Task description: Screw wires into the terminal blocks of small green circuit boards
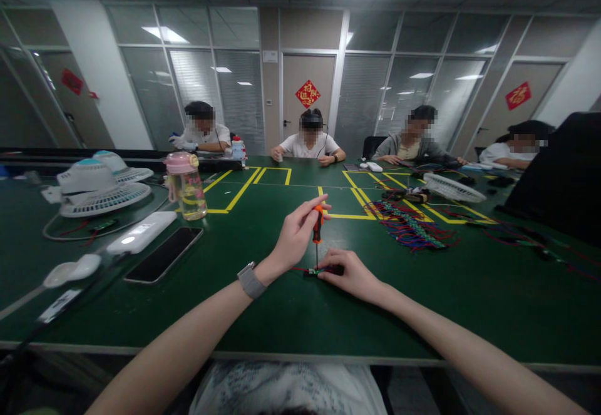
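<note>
An orange and black screwdriver [318,226] stands upright, its handle held in my left hand [297,232], with a watch on that wrist. The screwdriver's thin shaft points down to a small green circuit board [310,271] on the green table. My right hand [350,272] rests on the table with its thumb and fingers pinched at the board's right end. Thin wires run out from the board; a red one shows on its left side.
On the left are a black phone [165,255], a white power strip [141,232], a pink-lidded bottle [186,186] and white fans [101,189]. A pile of wired boards [410,224] lies to the right. Several people sit across the table, which bears yellow tape [241,191].
</note>
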Action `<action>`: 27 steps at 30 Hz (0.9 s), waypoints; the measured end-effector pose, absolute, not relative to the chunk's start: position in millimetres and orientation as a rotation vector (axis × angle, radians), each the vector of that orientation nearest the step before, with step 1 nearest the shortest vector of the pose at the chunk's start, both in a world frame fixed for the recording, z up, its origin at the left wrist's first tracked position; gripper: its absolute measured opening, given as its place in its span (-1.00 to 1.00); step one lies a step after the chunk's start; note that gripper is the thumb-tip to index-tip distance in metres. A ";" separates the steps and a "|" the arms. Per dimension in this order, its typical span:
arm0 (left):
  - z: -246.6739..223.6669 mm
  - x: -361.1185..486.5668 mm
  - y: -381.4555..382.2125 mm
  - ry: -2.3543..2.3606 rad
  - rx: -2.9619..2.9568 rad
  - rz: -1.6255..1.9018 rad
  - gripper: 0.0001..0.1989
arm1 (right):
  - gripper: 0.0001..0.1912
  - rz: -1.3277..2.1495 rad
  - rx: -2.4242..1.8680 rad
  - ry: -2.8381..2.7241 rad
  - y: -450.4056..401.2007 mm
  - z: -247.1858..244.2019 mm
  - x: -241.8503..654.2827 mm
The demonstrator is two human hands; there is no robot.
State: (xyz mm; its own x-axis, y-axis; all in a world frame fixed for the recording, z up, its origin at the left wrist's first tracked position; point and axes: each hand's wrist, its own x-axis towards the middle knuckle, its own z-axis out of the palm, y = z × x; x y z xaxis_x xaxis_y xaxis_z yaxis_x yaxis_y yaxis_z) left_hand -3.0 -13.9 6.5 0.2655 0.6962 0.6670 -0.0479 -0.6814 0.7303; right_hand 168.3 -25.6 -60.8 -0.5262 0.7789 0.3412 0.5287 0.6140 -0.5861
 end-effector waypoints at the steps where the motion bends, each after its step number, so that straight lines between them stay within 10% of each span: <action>1: 6.4 -2.7 -13.9 0.595 1.886 1.477 -0.66 | -0.88 0.559 -1.025 -2.255 -25.7 -60.5 168.2; 27: 5.6 -3.2 -14.0 0.573 1.870 1.493 -0.66 | -0.88 0.548 -1.022 -2.252 -25.7 -60.6 168.5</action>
